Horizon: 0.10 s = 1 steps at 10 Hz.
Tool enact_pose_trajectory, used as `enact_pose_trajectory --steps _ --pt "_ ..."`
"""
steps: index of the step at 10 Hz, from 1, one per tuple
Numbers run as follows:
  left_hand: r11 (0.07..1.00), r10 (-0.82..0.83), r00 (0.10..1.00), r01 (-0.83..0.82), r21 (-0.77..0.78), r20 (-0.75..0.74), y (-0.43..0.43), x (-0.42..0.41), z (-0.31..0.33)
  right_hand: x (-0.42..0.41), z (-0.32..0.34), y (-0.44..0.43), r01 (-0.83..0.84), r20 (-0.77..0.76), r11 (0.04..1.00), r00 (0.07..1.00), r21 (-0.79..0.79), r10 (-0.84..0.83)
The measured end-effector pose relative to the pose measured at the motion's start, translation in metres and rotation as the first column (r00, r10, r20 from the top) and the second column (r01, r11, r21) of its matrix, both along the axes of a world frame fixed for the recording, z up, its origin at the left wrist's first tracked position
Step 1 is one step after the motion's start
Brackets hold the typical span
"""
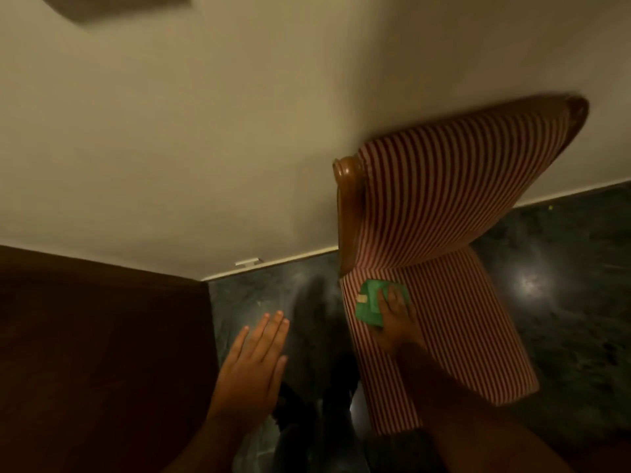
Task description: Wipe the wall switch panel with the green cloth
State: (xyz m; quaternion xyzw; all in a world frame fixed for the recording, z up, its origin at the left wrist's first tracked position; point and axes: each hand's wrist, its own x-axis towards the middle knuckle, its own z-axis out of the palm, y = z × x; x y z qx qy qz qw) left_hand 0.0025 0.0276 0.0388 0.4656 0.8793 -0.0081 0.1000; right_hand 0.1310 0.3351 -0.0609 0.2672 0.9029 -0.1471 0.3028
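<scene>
Right hand (396,315) down on folded green cloth (370,303), fingers spread over it, pressing it to seat of red-and-white striped chair (444,206); grip vs. flat press unclear. Left hand (252,363) open, fingers straight and together, empty, hovering over dark glossy floor (563,285). Dark wood furniture (95,353) at left. Cream wall (205,131) beyond. Blurred dark shape (112,5) at top left of wall, poss. switch panel, can't confirm.

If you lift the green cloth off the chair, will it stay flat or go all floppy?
Probably floppy: the green cloth looks soft and folded, so it would likely droop from the right hand resting on it. It seems light, since it lies flat on the striped chair seat without denting it. It is unlikely to slide or roll.
</scene>
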Motion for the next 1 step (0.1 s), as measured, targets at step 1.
enact_pose_trajectory --steps 1 --pt "0.996 0.077 0.996 -0.079 0.041 0.047 -0.0089 -0.0051 0.0369 -0.0051 0.0430 -0.0103 -0.081 -0.069 0.996 0.995 -0.024 0.079"
